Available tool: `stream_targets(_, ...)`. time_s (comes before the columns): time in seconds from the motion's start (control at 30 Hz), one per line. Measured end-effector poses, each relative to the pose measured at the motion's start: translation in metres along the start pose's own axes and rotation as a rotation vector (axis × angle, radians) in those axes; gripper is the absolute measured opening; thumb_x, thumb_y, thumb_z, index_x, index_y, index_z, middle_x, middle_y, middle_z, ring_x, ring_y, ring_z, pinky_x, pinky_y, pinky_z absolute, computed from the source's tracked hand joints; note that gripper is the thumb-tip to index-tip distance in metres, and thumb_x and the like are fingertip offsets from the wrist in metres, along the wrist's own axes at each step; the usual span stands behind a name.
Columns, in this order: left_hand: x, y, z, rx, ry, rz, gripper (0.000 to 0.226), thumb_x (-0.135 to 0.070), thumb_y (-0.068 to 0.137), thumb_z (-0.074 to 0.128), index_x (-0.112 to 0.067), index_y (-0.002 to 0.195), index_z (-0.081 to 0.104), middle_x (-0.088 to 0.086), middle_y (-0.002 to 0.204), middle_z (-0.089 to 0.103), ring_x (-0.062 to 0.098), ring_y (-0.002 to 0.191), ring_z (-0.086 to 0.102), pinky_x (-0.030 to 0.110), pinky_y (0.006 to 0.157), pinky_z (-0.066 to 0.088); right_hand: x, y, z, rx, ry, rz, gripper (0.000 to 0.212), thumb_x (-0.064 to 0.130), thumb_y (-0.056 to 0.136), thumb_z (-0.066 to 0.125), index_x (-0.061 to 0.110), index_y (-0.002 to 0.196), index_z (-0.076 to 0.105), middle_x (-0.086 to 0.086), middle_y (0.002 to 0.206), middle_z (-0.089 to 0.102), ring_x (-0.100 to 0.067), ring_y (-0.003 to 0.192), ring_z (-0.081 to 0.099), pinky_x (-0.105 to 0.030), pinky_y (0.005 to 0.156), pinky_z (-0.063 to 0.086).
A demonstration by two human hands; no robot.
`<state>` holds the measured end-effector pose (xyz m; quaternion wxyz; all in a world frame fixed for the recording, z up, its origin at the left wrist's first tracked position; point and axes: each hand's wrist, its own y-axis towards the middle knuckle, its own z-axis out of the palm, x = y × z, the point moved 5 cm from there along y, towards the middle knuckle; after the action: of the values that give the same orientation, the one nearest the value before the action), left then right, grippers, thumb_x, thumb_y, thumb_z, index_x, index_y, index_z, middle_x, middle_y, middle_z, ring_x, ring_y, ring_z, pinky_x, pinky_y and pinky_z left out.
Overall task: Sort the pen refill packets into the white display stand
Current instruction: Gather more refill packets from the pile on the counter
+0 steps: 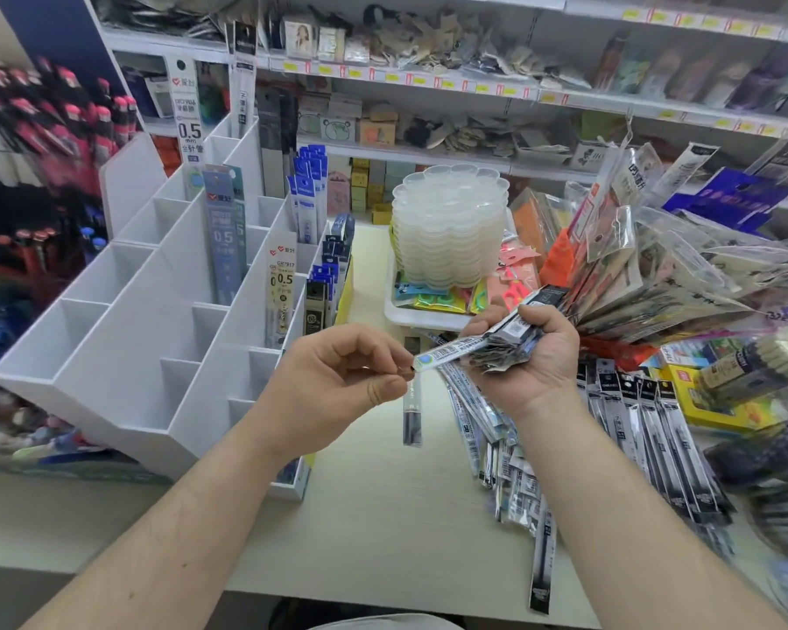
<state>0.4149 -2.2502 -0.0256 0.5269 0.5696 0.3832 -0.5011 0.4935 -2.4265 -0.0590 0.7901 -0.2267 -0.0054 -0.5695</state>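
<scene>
Packets (510, 345) sit fanned in your right hand (531, 361), fingers curled round the bundle at centre right above the table (383, 516). Your left hand (337, 379) pinches the top of one dark refill packet (412, 413) between thumb and forefinger; it hangs down just left of the bundle. The white display stand (155, 320) rises at the left, several compartments already holding packets.

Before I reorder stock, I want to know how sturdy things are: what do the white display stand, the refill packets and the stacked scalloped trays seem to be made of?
White display stand: looks like rigid matte plastic or foam board; thin flat dividers, no gloss. Refill packets gripped in the right hand: thin clear glossy film over printed cards; they glint and bend. Stacked scalloped trays: translucent, frosted, probably plastic; light shows through.
</scene>
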Motion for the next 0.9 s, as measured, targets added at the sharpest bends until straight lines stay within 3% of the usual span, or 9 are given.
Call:
stream_targets(0.1, 0.006, -0.004, -0.002, -0.024, -0.002, -0.055, 0.051, -0.003, 0.063, 0.082, -0.042, 0.091, 0.07, -0.009, 0.096, 0.071, 0.015, 0.085, 0.071, 0.024, 0.078, 0.056, 0.001, 0.004, 0.002, 0.063, 0.057, 0.006, 0.071, -0.005, 0.02, 0.076, 0.008, 0.086, 0.051, 0.002, 0.064, 0.043, -0.017, 0.049, 0.045, -0.024, 0.052, 0.047)
stream_targets(0.17, 0.007, -0.007, -0.004, -0.022, 0.011, -0.065, 0.062, -0.01, 0.061, 0.085, -0.049, 0.105, 0.067, -0.012, 0.103, 0.066, 0.016, 0.087, 0.069, 0.026, 0.08, 0.056, 0.002, 0.004, 0.007, 0.135, 0.068, 0.016, 0.07, -0.004, 0.024, 0.077, 0.011, 0.085, 0.047, 0.003, 0.065, 0.038, -0.016, 0.05, 0.041, -0.024, 0.052, 0.044)
stream_targets(0.23, 0.003, -0.008, -0.004, -0.001, 0.008, -0.045, 0.057, -0.021, 0.062, 0.086, -0.047, 0.109, 0.068, -0.011, 0.107, 0.065, 0.016, 0.088, 0.068, 0.026, 0.081, 0.055, 0.003, 0.002, 0.015, 0.215, 0.082, 0.027, 0.064, -0.003, 0.032, 0.075, 0.013, 0.087, 0.045, 0.004, 0.067, 0.036, -0.016, 0.052, 0.041, -0.025, 0.052, 0.043)
stream_targets(0.37, -0.009, -0.006, 0.002, 0.065, -0.056, 0.0, 0.032, -0.042, 0.068, 0.087, -0.033, 0.097, 0.078, -0.011, 0.111, 0.065, 0.014, 0.093, 0.067, 0.026, 0.084, 0.055, 0.0, 0.0, 0.028, 0.295, 0.053, 0.044, 0.058, -0.001, 0.037, 0.074, 0.008, 0.09, 0.052, 0.003, 0.068, 0.038, -0.015, 0.053, 0.044, -0.024, 0.053, 0.042)
stream_targets(0.6, -0.011, -0.006, 0.002, 0.086, -0.168, -0.056, 0.021, -0.039, 0.068, 0.087, -0.025, 0.083, 0.082, -0.008, 0.11, 0.07, 0.011, 0.094, 0.068, 0.025, 0.083, 0.055, -0.004, 0.0, 0.036, 0.315, -0.026, 0.07, 0.064, 0.001, 0.033, 0.077, 0.008, 0.093, 0.056, 0.004, 0.065, 0.041, -0.013, 0.052, 0.041, -0.022, 0.051, 0.039)
stream_targets(0.67, -0.008, -0.005, 0.004, 0.074, -0.111, -0.082, 0.012, -0.028, 0.073, 0.086, -0.026, 0.084, 0.082, -0.01, 0.109, 0.071, 0.008, 0.099, 0.067, 0.024, 0.082, 0.055, -0.005, -0.002, 0.039, 0.346, -0.066, 0.07, 0.064, 0.003, 0.035, 0.076, 0.008, 0.095, 0.057, 0.003, 0.065, 0.042, -0.013, 0.052, 0.041, -0.023, 0.05, 0.04)
stream_targets(0.77, -0.005, -0.005, 0.008, 0.024, -0.107, -0.125, 0.019, -0.008, 0.069, 0.085, -0.021, 0.082, 0.082, -0.009, 0.102, 0.073, 0.007, 0.097, 0.068, 0.024, 0.077, 0.057, -0.006, -0.006, 0.045, 0.408, -0.124, 0.065, 0.059, 0.006, 0.04, 0.073, 0.008, 0.097, 0.058, 0.002, 0.065, 0.044, -0.014, 0.052, 0.044, -0.025, 0.05, 0.041)
stream_targets(0.83, -0.006, -0.005, 0.013, 0.002, -0.151, -0.163, 0.014, -0.021, 0.064, 0.082, -0.024, 0.078, 0.082, -0.008, 0.098, 0.074, 0.01, 0.089, 0.07, 0.025, 0.07, 0.058, -0.007, -0.008, 0.05, 0.442, -0.151, 0.066, 0.057, 0.007, 0.044, 0.07, 0.008, 0.099, 0.057, 0.002, 0.065, 0.045, -0.014, 0.052, 0.044, -0.026, 0.051, 0.041)
stream_targets(0.9, -0.006, -0.006, 0.015, -0.016, -0.172, -0.202, 0.012, -0.021, 0.065, 0.075, -0.023, 0.075, 0.082, -0.007, 0.095, 0.075, 0.013, 0.081, 0.071, 0.026, 0.066, 0.058, -0.007, -0.008, 0.053, 0.462, -0.17, 0.063, 0.054, 0.009, 0.048, 0.067, 0.008, 0.101, 0.057, 0.002, 0.065, 0.045, -0.013, 0.053, 0.045, -0.026, 0.051, 0.041)
